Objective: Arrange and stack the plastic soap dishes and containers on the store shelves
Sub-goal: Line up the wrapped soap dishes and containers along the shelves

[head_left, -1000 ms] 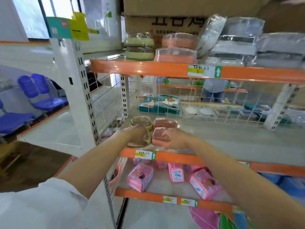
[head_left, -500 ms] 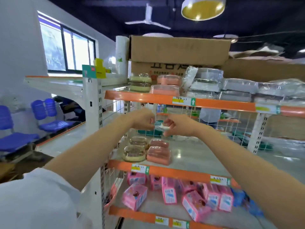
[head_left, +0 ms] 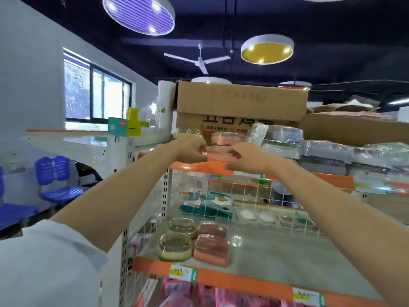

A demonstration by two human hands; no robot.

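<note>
With both our left hand [head_left: 192,149] and right hand [head_left: 243,159] curled around the lower pink dish [head_left: 219,152] at the top shelf's [head_left: 309,176] near left edge, a tug could topple the dish stacked above.

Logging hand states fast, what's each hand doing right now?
Left hand: fingers curled on the left end of the lower pink soap dish on the top shelf.
Right hand: gripping its right end.
</note>
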